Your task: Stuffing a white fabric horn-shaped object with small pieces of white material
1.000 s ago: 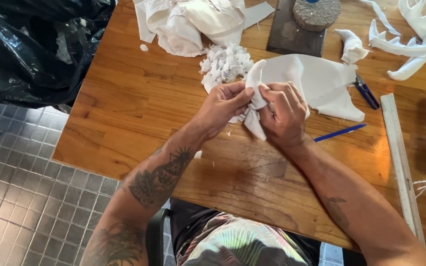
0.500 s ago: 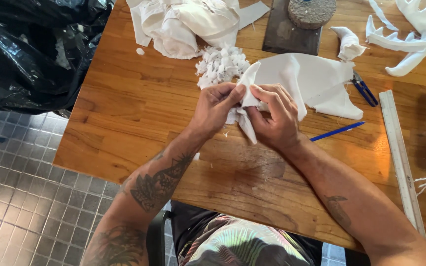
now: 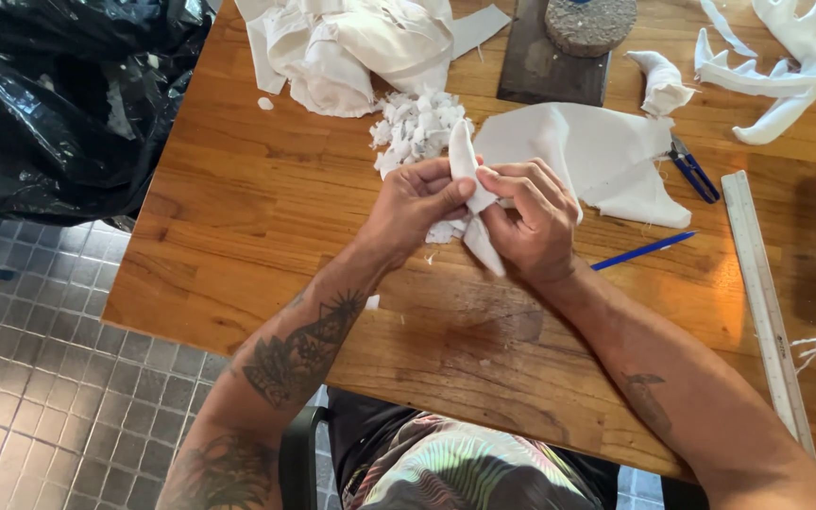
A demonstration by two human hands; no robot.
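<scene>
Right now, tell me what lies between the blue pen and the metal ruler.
Head view: only bare wooden table lies between the blue pen and the metal ruler; nothing sits in that gap.

Bright, even daylight, warm tone on my wooden table [image 3: 238,227]. Light seems to come from the far right: soft shadows fall near and left of my left hand [image 3: 417,203] and right hand [image 3: 531,222], and under my forearms. White cloth pile [image 3: 351,47] on the far side is nearly blown out, folds barely readable. Black plastic bag [image 3: 59,94] at far left shows small glare streaks, otherwise crushed dark. Focus sharp on hands and the cloth strip [image 3: 472,198] I pinch; no motion blur. Slight wide-angle bend at edges, metal ruler [image 3: 767,302] looks slanted. Tiled floor [image 3: 40,397] dimmer, cooler.
</scene>
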